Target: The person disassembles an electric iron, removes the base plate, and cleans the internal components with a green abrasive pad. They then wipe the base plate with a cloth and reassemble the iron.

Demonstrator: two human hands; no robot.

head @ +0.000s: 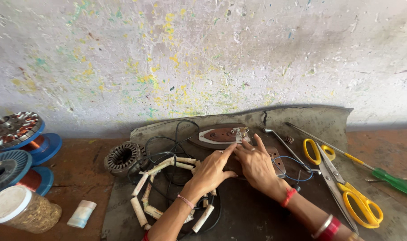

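Resting both hands, fingers loose and gripping nothing, on the dark surface (257, 214): my left hand (211, 172) and right hand (256, 164) point toward the iron soleplate (219, 135) lying crosswise just beyond, right hand nearer.

Scissors (346, 187): yellow handles. Screwdriver (393, 180): green handle. Wire spools (16, 156): blue flanges, copper winding. Wall (203, 58): whitish, yellow-green paint speckles. Wrist bands: red, pink. Mat (257, 214): dark grey.
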